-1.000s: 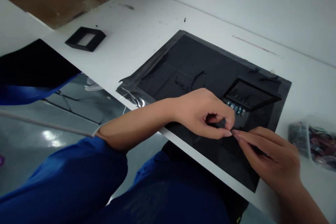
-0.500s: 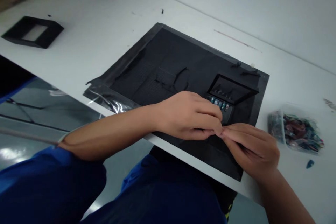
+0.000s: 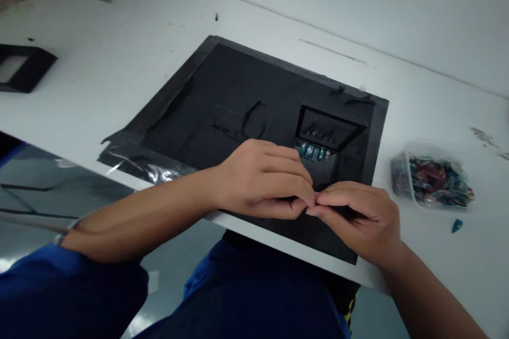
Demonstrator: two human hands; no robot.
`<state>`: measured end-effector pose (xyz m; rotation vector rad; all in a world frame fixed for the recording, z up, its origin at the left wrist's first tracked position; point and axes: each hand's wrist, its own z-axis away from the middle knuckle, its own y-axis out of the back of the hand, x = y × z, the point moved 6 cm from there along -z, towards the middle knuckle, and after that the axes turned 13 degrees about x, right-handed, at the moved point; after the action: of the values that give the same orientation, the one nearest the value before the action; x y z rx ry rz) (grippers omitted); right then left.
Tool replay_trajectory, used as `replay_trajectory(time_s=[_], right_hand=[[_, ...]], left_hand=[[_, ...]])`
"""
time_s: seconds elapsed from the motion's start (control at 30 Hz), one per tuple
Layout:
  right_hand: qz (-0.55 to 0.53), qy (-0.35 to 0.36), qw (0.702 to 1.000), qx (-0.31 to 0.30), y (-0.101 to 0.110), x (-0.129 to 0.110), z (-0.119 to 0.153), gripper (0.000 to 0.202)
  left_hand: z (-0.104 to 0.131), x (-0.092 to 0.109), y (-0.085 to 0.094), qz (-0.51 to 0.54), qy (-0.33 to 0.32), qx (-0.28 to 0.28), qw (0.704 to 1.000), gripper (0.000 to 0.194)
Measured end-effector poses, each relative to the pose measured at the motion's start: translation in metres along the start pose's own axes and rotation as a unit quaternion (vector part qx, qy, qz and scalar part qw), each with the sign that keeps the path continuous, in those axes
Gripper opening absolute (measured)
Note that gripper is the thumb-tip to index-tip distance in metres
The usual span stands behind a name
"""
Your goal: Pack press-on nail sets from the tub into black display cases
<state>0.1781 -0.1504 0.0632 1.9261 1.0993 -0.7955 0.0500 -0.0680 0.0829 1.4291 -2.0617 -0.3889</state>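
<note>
My left hand [image 3: 270, 180] and my right hand [image 3: 358, 217] meet fingertip to fingertip above the near part of a black mat [image 3: 199, 90]. Both are closed in a pinch; whatever lies between the fingertips is too small or hidden to name. Just beyond them stands a small black box [image 3: 324, 169] with its lid [image 3: 330, 127] raised. Inside it a row of several teal, glittery false nails [image 3: 314, 152] lies along the hinge side, mirrored dimly in the lid. My left hand covers the box's near left part.
To the right, a clear plastic tub [image 3: 409, 180] holds many coloured false nails, and one loose teal nail [image 3: 457, 225] lies in front of it. A black open frame [image 3: 35, 69] sits at the far left. Black scraps [image 3: 252, 116] lie on the mat; the white table [image 3: 119, 74] meets a wall behind.
The view has shifted, so the mat, box and tub appear farther left. My right thumb now shows apart from its index finger at the tip, and both hands stay together.
</note>
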Motion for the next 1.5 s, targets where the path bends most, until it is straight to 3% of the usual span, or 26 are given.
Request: replay_trajectory(time_s=[0.23,0.4,0.5,0.6,0.67,0.73,0.8,0.93,1.07,1.17,1.27,1.37,1.5], right_hand=[[-0.03,-0.04,0.998,0.023,0.0,0.003,-0.001,0.012],[-0.011,0.006,0.999,0.037,-0.006,-0.002,-0.001,0.004],[0.029,0.048,0.997,0.047,0.005,-0.013,-0.003,0.006],[0.123,0.117,0.983,0.067,0.042,-0.031,-0.005,0.013],[0.228,0.143,0.952,0.146,0.088,-0.038,-0.005,0.021],[0.372,0.085,0.893,0.236,0.143,-0.03,-0.002,0.011],[0.487,-0.019,0.833,0.261,0.191,-0.01,0.002,0.016],[0.512,-0.139,0.844,0.079,0.228,0.041,0.004,0.045],[0.478,-0.193,0.856,0.035,0.238,0.056,0.009,0.053],[0.506,-0.198,0.84,0.0,0.236,0.057,0.014,0.059],[0.557,-0.222,0.799,-0.049,0.229,0.062,0.022,0.046],[0.585,-0.249,0.768,-0.08,0.217,0.066,0.025,0.031],[0.602,-0.262,0.749,-0.092,0.202,0.066,0.02,0.023]], left_hand=[[-0.001,0.003,-0.001,0.066,0.011,-0.022,0.998,0.011],[-0.006,0.005,-0.002,0.058,0.019,-0.008,0.998,0.018],[-0.005,0.004,-0.003,0.056,0.033,-0.004,0.998,0.023],[-0.002,0.001,-0.002,0.038,0.04,0.0,0.998,0.023],[0.0,0.0,-0.001,0.011,0.027,-0.009,1.0,0.023],[0.0,-0.001,-0.001,-0.014,0.01,-0.021,1.0,0.022],[0.001,-0.001,0.0,-0.026,-0.006,-0.03,0.999,0.019],[0.002,-0.001,-0.002,-0.033,-0.028,-0.046,0.998,0.018],[0.003,-0.006,-0.003,-0.035,-0.02,-0.05,0.998,0.017],[0.001,-0.01,-0.001,-0.011,0.0,-0.033,0.999,0.017],[-0.002,-0.011,-0.001,0.005,0.012,-0.026,1.0,0.017],[-0.003,-0.009,-0.004,0.002,0.004,-0.055,0.998,0.018],[-0.001,-0.005,-0.005,0.008,-0.02,-0.08,0.997,0.025]])
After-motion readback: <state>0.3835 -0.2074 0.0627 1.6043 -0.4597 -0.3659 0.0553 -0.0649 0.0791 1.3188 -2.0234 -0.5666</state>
